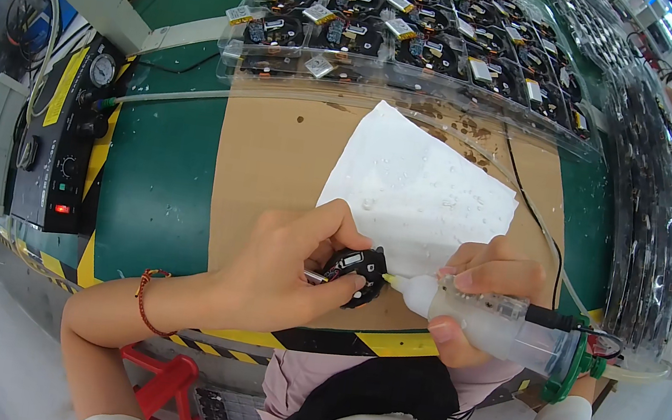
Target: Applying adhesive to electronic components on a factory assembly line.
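Green covers the bench [154,189] in front of you, the biggest thing here, spreading out on both sides of your white paper [422,175]. Under that paper lies a broad brown sheet [266,157], and beyond it, on the far side, come the clear trays [439,87], row upon row of dark round units with silvery packs. Over to the right of the paper, well apart from it, there's your tall stack of trays [647,228]. Well to its left, a black control box [60,154] with a round gauge, its switch glowing red. The paper itself lies at a slant, clear specks dotted across it.

Now to your hands, both on the near side of the paper! Your left hand [281,262] has its fingers bent and pinching a part, thumb against its face. Your right hand [498,276] has its fingers wrapped around a fat translucent syringe [511,338], green at its rear end, lying almost level. And here's the part, a small round black unit [366,270], just off the paper's near edge. Smallest of all, the yellowish nozzle tip [391,279] meets the unit's right edge; whether they touch, you can't tell from here.
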A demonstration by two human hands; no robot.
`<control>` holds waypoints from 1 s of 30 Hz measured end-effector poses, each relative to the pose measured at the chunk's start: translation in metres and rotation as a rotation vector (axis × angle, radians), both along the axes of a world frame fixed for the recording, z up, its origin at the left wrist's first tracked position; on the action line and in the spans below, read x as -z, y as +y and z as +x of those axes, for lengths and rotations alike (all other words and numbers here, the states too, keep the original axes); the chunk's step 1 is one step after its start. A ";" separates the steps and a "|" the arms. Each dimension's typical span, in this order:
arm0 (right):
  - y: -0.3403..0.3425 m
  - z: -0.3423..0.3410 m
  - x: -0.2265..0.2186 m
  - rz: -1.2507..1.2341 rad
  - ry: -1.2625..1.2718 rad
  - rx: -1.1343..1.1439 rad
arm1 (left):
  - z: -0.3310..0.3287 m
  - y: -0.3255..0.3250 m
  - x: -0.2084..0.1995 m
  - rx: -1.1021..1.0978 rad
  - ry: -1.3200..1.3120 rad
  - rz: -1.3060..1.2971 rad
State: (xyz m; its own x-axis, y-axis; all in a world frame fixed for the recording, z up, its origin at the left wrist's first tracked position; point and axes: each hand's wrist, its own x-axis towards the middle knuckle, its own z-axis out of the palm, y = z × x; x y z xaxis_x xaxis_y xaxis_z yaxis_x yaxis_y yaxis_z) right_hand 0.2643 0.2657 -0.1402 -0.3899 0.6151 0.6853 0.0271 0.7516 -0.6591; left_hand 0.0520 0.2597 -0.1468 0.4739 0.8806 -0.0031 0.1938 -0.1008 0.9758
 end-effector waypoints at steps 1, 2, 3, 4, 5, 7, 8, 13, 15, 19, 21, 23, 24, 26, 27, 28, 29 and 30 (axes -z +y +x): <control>0.000 0.000 0.000 0.002 0.000 0.000 | -0.001 0.000 -0.001 0.005 0.015 -0.001; -0.001 0.000 0.002 0.005 0.013 0.013 | -0.001 0.000 -0.003 0.010 0.030 -0.002; -0.002 -0.001 0.003 0.009 0.025 0.025 | 0.000 -0.001 -0.006 0.009 0.030 0.001; -0.002 -0.001 0.003 0.012 0.024 0.028 | 0.000 -0.001 -0.010 0.014 0.042 0.000; -0.002 -0.002 0.003 0.018 0.030 0.030 | 0.000 -0.001 -0.013 0.017 0.054 0.000; -0.001 -0.002 0.003 0.031 0.042 0.034 | -0.001 -0.002 -0.009 0.024 0.050 -0.040; -0.002 0.000 0.003 0.019 0.028 0.037 | -0.001 -0.003 -0.009 0.030 0.048 -0.084; -0.004 0.002 -0.004 -0.009 -0.032 0.005 | -0.001 -0.002 -0.010 0.056 0.084 -0.081; -0.002 -0.001 -0.002 0.009 -0.023 0.023 | -0.002 -0.001 -0.006 0.042 0.089 -0.122; 0.001 -0.006 -0.001 0.022 0.003 0.024 | -0.006 0.000 -0.006 0.040 0.082 -0.142; 0.000 -0.006 -0.004 0.007 -0.005 0.027 | -0.007 0.002 -0.010 0.052 0.094 -0.134; 0.001 -0.001 -0.006 0.025 -0.003 0.042 | -0.003 0.004 -0.012 0.070 0.081 -0.150; 0.000 0.002 -0.006 -0.030 -0.007 -0.007 | -0.001 0.003 -0.010 0.083 0.094 -0.116; -0.001 0.008 -0.009 -0.029 0.018 -0.042 | 0.001 -0.004 -0.004 -0.031 -0.077 -0.135; 0.002 0.011 -0.010 0.017 0.006 -0.007 | 0.001 -0.003 -0.007 -0.022 -0.040 -0.119; 0.004 0.011 -0.011 0.060 -0.008 0.031 | 0.000 -0.002 -0.008 -0.013 -0.005 -0.104; 0.004 0.007 -0.006 0.070 0.182 0.110 | 0.001 -0.005 -0.011 0.001 0.000 -0.208; 0.009 0.006 -0.007 0.106 0.204 0.119 | 0.001 -0.001 -0.018 0.010 0.022 -0.172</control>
